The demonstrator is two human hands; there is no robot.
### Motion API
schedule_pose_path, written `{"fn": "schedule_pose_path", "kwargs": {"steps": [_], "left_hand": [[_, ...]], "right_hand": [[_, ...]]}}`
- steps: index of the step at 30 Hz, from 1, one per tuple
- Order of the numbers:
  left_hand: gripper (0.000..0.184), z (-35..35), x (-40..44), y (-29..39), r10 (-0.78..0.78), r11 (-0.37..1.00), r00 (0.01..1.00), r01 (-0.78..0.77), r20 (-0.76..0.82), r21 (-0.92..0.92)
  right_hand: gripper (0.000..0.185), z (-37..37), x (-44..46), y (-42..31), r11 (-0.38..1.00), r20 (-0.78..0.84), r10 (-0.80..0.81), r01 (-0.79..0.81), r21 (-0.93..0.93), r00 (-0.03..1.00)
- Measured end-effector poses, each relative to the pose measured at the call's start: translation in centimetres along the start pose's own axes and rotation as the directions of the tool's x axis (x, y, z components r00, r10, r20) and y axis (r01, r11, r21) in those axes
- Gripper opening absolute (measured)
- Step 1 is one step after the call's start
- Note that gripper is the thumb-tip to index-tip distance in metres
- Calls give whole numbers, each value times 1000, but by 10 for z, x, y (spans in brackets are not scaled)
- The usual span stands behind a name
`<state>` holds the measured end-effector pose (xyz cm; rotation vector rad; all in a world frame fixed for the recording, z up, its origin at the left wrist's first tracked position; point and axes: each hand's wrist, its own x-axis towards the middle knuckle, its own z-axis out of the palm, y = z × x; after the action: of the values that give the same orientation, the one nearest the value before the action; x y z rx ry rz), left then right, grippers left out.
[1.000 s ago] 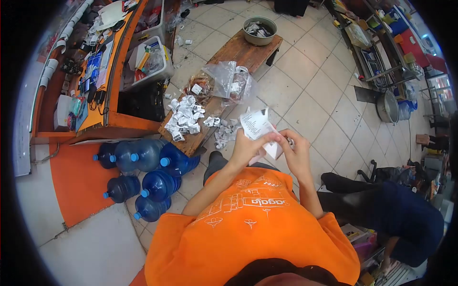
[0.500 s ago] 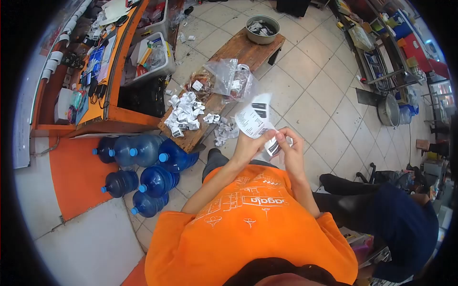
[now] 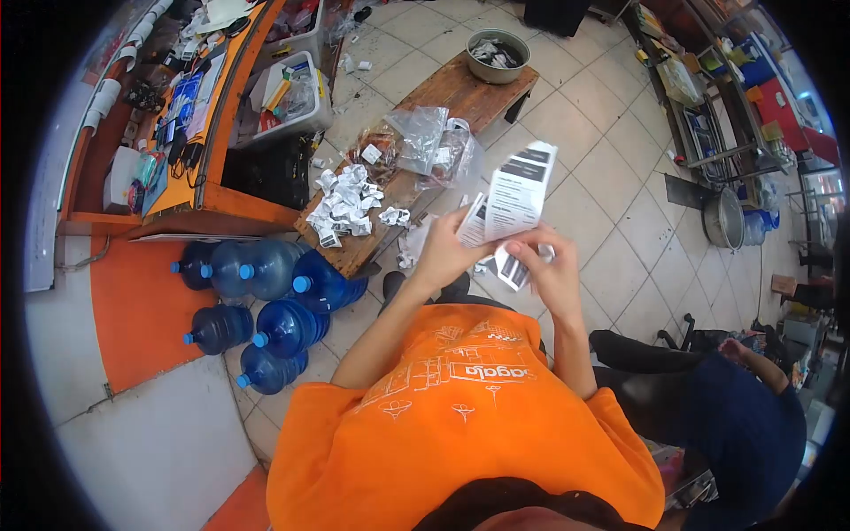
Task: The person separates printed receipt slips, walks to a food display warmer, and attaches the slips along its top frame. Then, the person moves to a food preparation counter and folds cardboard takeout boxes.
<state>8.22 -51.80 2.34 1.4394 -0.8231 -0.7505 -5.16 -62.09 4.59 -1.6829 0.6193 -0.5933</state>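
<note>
A long printed paper strip point(image 3: 516, 190), white with black blocks and lines of text, stands up between my hands in front of my orange shirt. My left hand point(image 3: 443, 252) is closed on its lower left part. My right hand point(image 3: 551, 265) pinches the strip's lower end, where a short printed piece point(image 3: 513, 268) hangs below the fingers. Whether that piece is joined to the strip is hidden by the fingers. Beyond my left hand, crumpled printed papers point(image 3: 345, 205) lie heaped on a low wooden bench point(image 3: 460, 96).
Clear plastic bags point(image 3: 425, 142) and a metal pot point(image 3: 498, 55) rest on the bench. Blue water jugs point(image 3: 288, 329) stand at left beside an orange desk point(image 3: 248, 208). A person in dark clothes point(image 3: 726, 416) is close on my right. Paper scraps point(image 3: 413, 239) lie on the floor.
The strip has swung upright and to the right, showing more of its printed face. Both hands have shifted; the left hand has turned, and a short end now hangs under the right.
</note>
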Motion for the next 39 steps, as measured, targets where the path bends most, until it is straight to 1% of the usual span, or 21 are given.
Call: {"fn": "schedule_pose_path", "kwargs": {"steps": [2, 4, 5, 8, 10, 11, 12, 14, 15, 16, 18, 20, 22, 25, 27, 30, 31, 33, 36, 37, 39], "left_hand": [[29, 11, -1, -7, -23, 998, 990, 16, -139, -52], [29, 10, 0, -11, -38, 998, 979, 26, -201, -61], [30, 8, -1, -10, -1, 1000, 978, 2, -208, 7], [31, 7, -5, -19, 9, 994, 988, 9, -156, 111], [38, 16, -2, -21, -120, 867, 972, 2, -204, -499], [48, 15, -6, -48, -76, 960, 984, 29, -162, -277], [48, 16, -9, -50, -76, 960, 984, 28, -162, -277], [51, 20, -14, -51, -16, 914, 998, 40, 62, -403], [48, 20, -11, -31, -24, 799, 959, 188, 283, -571], [48, 17, -10, -25, -25, 798, 957, 193, 289, -571], [42, 6, -11, -20, -147, 959, 897, 232, 417, -162], [37, -5, -8, -18, -263, 938, 881, 329, 393, -109], [33, -22, 6, -11, -136, 852, 964, 232, 228, -470], [35, -58, 29, 20, -126, 844, 991, 132, 47, -519], [36, -66, 32, 31, -99, 851, 994, 111, 49, -513], [36, -58, 27, 32, -112, 843, 990, 142, 89, -518], [37, -51, 24, 31, -130, 839, 985, 169, 111, -517], [37, -44, 21, 23, -121, 841, 986, 165, 119, -515], [38, -36, 17, 21, -105, 821, 987, 154, 121, -550], [36, -35, 17, 19, -111, 830, 991, 135, 76, -542], [35, -37, 14, 13, -114, 841, 993, 112, 30, -530]], "right_hand": [[9, 1, 6, -12, 998, 58, 60, -61, 16, 996], [10, 5, 12, -20, 925, -43, 228, -202, 321, 973], [11, 5, 14, -17, 973, -3, 115, -112, 202, 993], [11, 10, 22, -14, 987, -7, 134, -133, 95, 991], [14, 18, 31, -6, 979, -136, 111, -85, 187, 984], [16, 22, 37, -2, 882, -225, 205, -81, 464, 953], [19, 25, 43, 0, 713, -278, 319, -36, 700, 906], [24, 26, 56, 2, 737, -343, 330, -13, 675, 879], [24, 24, 62, 10, 806, -416, 282, 21, 592, 865], [24, 21, 68, 18, 865, -484, 229, 52, 500, 845], [24, 11, 77, 24, 897, -510, 179, 73, 436, 842], [21, 1, 80, 21, 953, -496, 70, 88, 290, 866], [17, -21, 89, 37, 963, -550, 62, 94, 252, 833], [19, -53, 90, 46, 848, -593, 111, 235, 476, 798], [26, -63, 80, 36, 704, -428, 191, 180, 686, 884], [22, -49, 61, 34, 732, -413, 225, 127, 670, 883], [18, -49, 53, 43, 662, -244, 93, 123, 739, 965], [15, -37, 41, 57, 619, -122, 99, 35, 784, 988], [15, -2, 27, 17, 836, 169, 222, -277, 474, 960], [17, 11, 24, 15, 947, 159, 190, -223, 229, 969], [15, 21, 16, 20, 985, 91, 105, -116, 127, 990]]}}
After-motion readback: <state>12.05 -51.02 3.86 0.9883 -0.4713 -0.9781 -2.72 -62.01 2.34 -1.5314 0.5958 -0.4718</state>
